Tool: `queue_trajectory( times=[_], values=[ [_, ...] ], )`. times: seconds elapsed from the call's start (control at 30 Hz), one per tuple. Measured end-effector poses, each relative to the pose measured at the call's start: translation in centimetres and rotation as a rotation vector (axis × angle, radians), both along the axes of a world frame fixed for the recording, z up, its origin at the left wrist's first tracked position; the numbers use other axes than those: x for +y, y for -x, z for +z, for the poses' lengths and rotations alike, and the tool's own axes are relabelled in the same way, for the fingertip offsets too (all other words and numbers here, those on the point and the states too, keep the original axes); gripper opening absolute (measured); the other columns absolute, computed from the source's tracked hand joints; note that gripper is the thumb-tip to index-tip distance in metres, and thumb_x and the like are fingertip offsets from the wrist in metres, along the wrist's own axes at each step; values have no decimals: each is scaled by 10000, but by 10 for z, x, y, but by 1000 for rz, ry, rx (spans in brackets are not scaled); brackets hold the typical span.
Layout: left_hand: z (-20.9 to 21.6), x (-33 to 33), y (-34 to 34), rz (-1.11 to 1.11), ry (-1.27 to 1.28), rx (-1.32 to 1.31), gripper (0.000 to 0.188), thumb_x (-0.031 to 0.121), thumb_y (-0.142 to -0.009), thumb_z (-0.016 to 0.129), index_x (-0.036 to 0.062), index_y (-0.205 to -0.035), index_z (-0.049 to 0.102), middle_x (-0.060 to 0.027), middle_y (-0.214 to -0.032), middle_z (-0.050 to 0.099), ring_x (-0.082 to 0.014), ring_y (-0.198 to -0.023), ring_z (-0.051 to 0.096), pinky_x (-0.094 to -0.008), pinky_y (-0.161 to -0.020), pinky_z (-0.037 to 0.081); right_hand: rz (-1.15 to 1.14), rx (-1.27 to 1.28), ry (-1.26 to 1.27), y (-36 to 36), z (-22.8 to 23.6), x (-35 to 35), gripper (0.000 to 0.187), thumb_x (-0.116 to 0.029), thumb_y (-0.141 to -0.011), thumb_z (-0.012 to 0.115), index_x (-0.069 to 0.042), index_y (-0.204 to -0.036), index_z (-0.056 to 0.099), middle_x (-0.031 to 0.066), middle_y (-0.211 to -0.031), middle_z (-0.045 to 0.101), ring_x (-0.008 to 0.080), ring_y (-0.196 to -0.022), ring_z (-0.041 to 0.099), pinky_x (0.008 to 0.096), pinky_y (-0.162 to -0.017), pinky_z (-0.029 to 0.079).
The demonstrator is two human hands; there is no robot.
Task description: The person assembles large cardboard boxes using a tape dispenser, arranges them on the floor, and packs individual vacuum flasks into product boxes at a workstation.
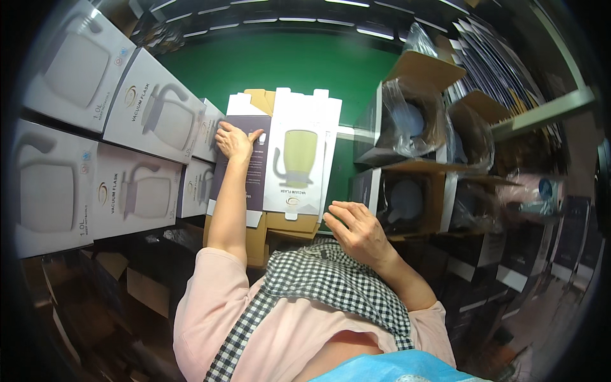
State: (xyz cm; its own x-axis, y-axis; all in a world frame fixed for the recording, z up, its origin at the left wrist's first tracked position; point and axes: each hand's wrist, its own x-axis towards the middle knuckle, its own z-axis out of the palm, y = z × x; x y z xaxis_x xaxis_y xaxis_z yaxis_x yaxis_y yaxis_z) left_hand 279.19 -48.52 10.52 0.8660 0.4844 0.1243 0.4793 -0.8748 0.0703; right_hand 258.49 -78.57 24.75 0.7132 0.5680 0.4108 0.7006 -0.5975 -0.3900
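A flattened carton (292, 191) lies in front of me, with a white panel that carries a picture of a green flask with a handle. Its purple side panel (256, 172) is on the left. My left hand (235, 141) rests at that panel's left edge, thumb spread from the fingers, close to the boxes on the left. Just off the carton's lower right edge hovers my right hand (358, 230), its fingers loosely bent and nothing visible in them. More brown flattened cardboard (293, 223) shows beneath the carton.
Closed white flask boxes (149, 108) are stacked along the left. To the right stand open boxes (410, 118) holding flasks in clear plastic bags, flaps raised. A stack of flat cardboard sheets (490, 67) stands at the far right. The table top (267, 60) is green.
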Motion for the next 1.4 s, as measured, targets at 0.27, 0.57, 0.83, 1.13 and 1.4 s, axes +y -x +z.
queue_trajectory(
  times=[0.27,0.57,0.83,1.13,1.4],
  values=[
    [8,10,-19,-20,100,-18,981,572,-490,877,-36,-1154,490,-272,-1204,542,-399,-1170,492,-426,-994,398,-547,625,-159,13,-132,58,745,-267,-845,688,136,-1353,322,351,-1351,384,451,-1236,416,465,-1060,345],
    [128,44,64,-302,860,-381,277,251,-864,725,27,-892,565,-52,-720,587,-88,-671,519,-244,-610,427,-669,763,-469,0,-147,53,714,-338,-886,635,67,-1387,328,275,-1323,435,383,-1238,444,442,-1056,355],
    [255,45,235,-493,963,-1051,191,176,-935,633,40,-1054,573,-71,-946,659,-94,-848,578,-235,-775,448,-128,167,-1225,17,91,-3,622,-486,-961,497,-30,-1373,402,117,-1308,498,211,-1212,477,438,-1027,361],
    [235,-30,371,-1009,254,-979,377,212,-923,632,-49,-1164,505,-124,-1071,580,-195,-938,585,-275,-798,455,318,532,-1407,-74,146,14,664,-393,-820,739,-95,-1324,425,123,-1142,587,233,-1203,514,394,-1047,417],
    [344,-90,384,-1005,1317,-234,690,302,-862,619,-68,-1395,383,-212,-1251,569,-246,-1056,575,-323,-907,444,-18,-419,-860,-67,156,14,135,-150,-823,594,-108,-951,601,133,-912,581,283,-895,545,407,-768,474]
  ],
)
